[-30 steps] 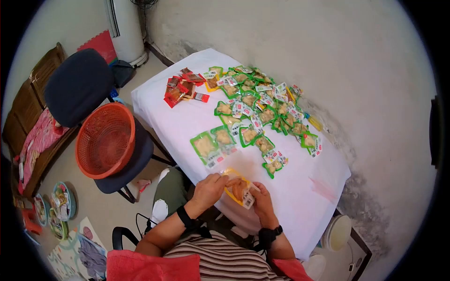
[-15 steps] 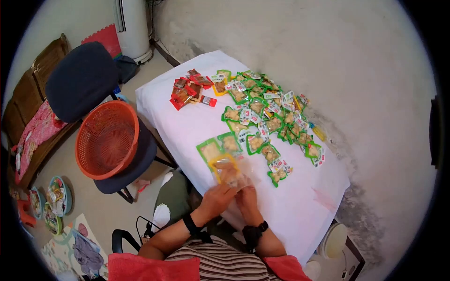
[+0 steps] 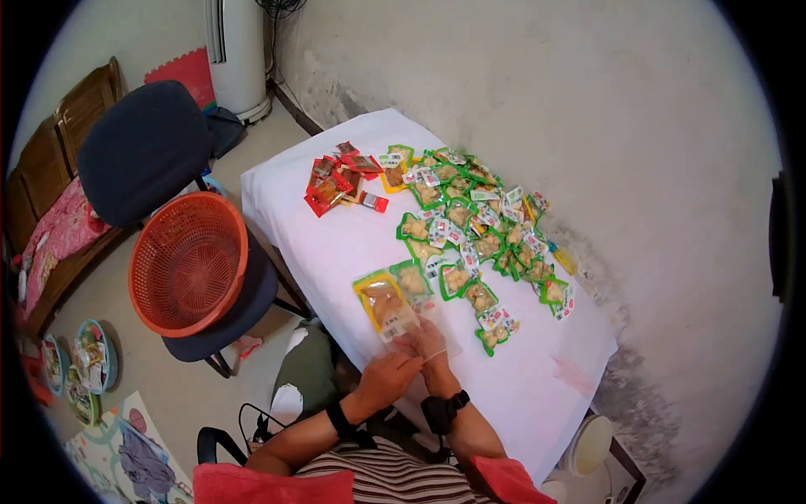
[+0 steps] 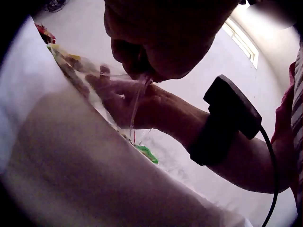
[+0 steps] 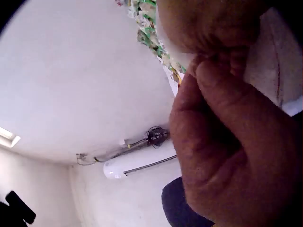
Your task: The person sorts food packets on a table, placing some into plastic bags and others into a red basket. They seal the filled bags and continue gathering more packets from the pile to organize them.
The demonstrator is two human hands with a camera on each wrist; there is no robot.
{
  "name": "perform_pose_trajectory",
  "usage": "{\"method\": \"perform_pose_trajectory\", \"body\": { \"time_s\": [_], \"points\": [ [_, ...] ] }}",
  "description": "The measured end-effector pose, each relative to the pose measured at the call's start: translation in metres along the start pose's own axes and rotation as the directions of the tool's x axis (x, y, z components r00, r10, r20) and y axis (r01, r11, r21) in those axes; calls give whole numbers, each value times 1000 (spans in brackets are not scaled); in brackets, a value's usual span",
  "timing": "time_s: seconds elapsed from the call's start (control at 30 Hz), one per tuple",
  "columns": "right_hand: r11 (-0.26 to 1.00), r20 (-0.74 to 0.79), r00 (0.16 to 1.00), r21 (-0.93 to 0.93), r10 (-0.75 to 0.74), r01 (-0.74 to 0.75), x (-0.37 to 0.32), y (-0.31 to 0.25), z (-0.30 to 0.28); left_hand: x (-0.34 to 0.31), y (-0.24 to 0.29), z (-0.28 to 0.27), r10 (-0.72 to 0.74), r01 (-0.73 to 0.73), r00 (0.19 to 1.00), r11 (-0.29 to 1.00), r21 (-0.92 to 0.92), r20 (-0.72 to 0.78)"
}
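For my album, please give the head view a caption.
Left hand and right hand meet beside a yellow-edged clear plastic packet over a white cloth.

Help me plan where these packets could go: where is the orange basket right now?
In the head view, the orange basket sits on the seat of the dark chair, on the person's left, just beside the white-covered table.

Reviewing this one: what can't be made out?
- Whether the right hand grips or only touches the yellow-edged clear packet: head view, blurred.
- Left hand's fingertips: left wrist view, lost in shadow.
- Right hand's upper part: right wrist view, cut off by top edge.
- Small print on the green-edged clear packets: head view, too small.
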State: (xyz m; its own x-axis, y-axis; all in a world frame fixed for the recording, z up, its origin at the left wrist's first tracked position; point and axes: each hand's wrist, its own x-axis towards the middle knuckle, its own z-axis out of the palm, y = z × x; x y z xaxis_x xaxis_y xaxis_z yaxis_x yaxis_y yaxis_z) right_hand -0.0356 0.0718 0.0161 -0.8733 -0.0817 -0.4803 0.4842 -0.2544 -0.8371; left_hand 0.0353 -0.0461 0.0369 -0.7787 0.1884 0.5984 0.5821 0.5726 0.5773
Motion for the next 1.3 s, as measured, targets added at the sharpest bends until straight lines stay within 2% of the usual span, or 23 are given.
{"method": "perform_pose_trajectory", "body": {
  "time_s": [0.17,0.23,0.3,0.43,0.5,0.53,0.6,0.63,0.67,0.7,0.73,0.77,0.8,0.83,0.87,0.93,0.97,1.03,1.1,1.13,1.17,1.3],
  "points": [
    [992,115,993,120,26,-40,12,1,-2,-1,-2,-3,8,-9,999,1000,8,34],
    [987,136,990,157,23,-45,9,2,-2,1,-4,-3,18,-18,1000,996,92,11],
    [971,202,978,240,-62,12,5,4,-4,2,-7,-1,14,-14,1000,998,55,-6],
    [930,174,981,367,-80,11,-23,12,-23,7,-2,-7,-7,8,1000,999,36,-27],
    [993,136,986,83,-100,89,-48,8,-43,5,-1,-10,-30,28,999,998,58,35],
    [991,120,987,93,-110,100,-54,8,-57,3,-1,-10,-71,63,994,994,92,88],
    [932,55,982,-310,-181,189,-64,9,-86,5,2,-9,-52,45,996,995,95,75],
    [933,37,981,-302,-191,193,-63,14,-98,6,3,-8,-49,44,998,994,105,47],
    [871,-68,933,-389,-352,300,-60,19,-110,3,0,-5,-30,23,998,993,114,58],
    [785,-156,846,-486,-509,383,-61,11,-114,8,4,-4,-9,2,998,995,104,63],
    [768,-228,867,-596,-443,236,-65,1,-122,13,10,-5,-28,15,995,991,135,92],
    [769,-241,859,-592,-453,239,-64,-8,-126,16,13,-5,-51,30,991,985,168,121],
    [526,-166,721,-792,-673,309,-63,-15,-129,18,12,-2,-19,-9,988,983,183,152],
    [232,-27,557,-925,-830,301,-62,-21,-133,19,13,1,-4,-25,988,984,178,157],
    [237,-39,548,-925,-836,296,-55,-22,-139,21,13,3,-34,-1,978,986,169,204],
    [-41,169,585,-973,-793,226,-36,-24,-150,22,12,10,-45,5,964,988,151,261],
    [-33,150,579,-978,-801,208,-32,-24,-153,23,10,13,-46,-6,964,981,195,261],
    [-65,163,669,-983,-725,169,-23,-29,-151,24,6,21,-30,-34,964,972,233,265],
    [-13,142,670,-981,-729,194,-10,-28,-161,20,0,26,-223,107,917,936,334,332],
    [-69,186,684,-978,-705,195,-1,-28,-159,15,-12,32,-248,141,898,945,297,364],
    [-128,232,697,-972,-679,199,5,-29,-158,10,-19,36,-241,132,899,945,298,366],
    [-112,257,734,-964,-628,242,4,-45,-156,13,-34,39,-171,62,906,959,277,388]
  ]
}}
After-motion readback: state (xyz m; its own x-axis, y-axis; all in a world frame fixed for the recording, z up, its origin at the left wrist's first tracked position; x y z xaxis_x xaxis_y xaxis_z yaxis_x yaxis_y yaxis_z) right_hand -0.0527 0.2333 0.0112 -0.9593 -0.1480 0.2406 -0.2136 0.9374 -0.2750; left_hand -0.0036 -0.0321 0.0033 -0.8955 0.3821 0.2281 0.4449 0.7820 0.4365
